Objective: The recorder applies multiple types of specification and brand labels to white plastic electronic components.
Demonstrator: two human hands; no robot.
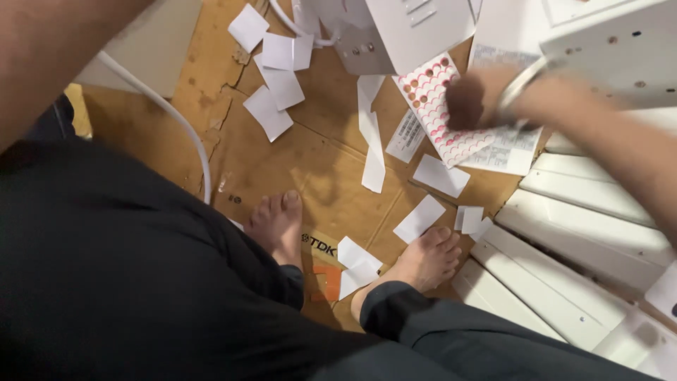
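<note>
My right hand [471, 99] reaches in from the right, blurred, with its fingers curled down onto a white sheet of small red round stickers [427, 99]. A pale band sits on its wrist. The sticker sheet lies partly over a printed paper sheet [511, 149] on brown cardboard [317, 162]. Only the forearm of my left arm [56, 49] shows, at the top left; the hand is out of the frame. My two bare feet [278, 222] stand on the cardboard below.
Several white backing-paper scraps [271, 77] are scattered over the cardboard. White slatted furniture panels [585, 212] lie at the right, and a white panel with holes [416, 28] at the top. A white cable [176, 120] curves along the left.
</note>
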